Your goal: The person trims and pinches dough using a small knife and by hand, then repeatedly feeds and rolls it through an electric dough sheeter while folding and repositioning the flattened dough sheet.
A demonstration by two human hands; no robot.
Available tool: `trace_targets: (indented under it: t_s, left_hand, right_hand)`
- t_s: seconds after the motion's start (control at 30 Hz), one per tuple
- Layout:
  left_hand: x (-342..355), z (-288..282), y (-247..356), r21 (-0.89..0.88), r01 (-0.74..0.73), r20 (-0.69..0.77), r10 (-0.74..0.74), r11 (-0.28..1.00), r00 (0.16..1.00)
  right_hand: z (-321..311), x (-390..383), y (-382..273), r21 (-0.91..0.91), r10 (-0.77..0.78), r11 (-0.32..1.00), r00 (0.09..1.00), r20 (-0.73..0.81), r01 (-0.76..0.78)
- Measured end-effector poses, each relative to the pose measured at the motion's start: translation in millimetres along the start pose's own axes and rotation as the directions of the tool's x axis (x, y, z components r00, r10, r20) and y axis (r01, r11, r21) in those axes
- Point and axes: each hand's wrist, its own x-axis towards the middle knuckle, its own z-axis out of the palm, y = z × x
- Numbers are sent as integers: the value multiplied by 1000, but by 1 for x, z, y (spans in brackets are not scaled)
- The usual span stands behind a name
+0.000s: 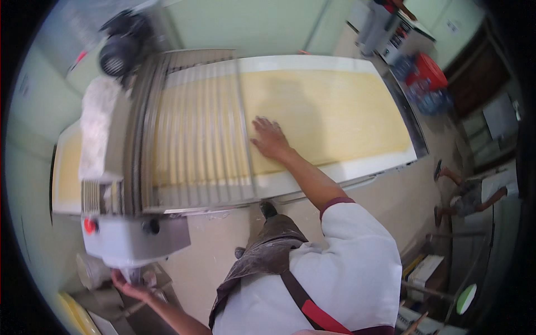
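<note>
A long, thin sheet of pale yellow dough (346,111) lies across the white belt (324,62) of a dough sheeter and passes under its wire guard (201,195). My right hand (271,138) rests on the dough beside the guard's right edge, palm down and fingers spread. At the lower left, my left hand (132,288) is turned palm up under the machine's grey control housing (134,240). Its fingers curl around a grey handle (133,274) there; the housing hides part of the grip. More dough (70,167) shows on the belt left of the rollers.
A red button (90,225) and a black knob (151,226) sit on the housing. A black motor (118,50) stands behind it. At the far right are a red bucket (429,71), clear bottles (434,102) and another person (377,28). A second person (474,195) is farther right.
</note>
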Motion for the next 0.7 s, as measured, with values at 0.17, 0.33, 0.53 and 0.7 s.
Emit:
trace_targets:
  t_s: [0.17,0.33,0.53,0.7]
  left_hand:
    - [128,34,104,327,106,-168,-53,939,984]
    - [205,22,21,356,151,302,-266,922,915]
    - [246,40,7,354,433,308,-540,829,783]
    - [252,39,16,603,212,451,-547,769,705]
  right_hand:
    - [-46,-5,154,-103,210,972,978,0,-209]
    - [-130,-45,356,-48,713,672,662,-230,-739]
    - [-33,25,108,229,-159,967,969,188,114]
    - [-2,119,216,-8,135,991,985,-108,-136]
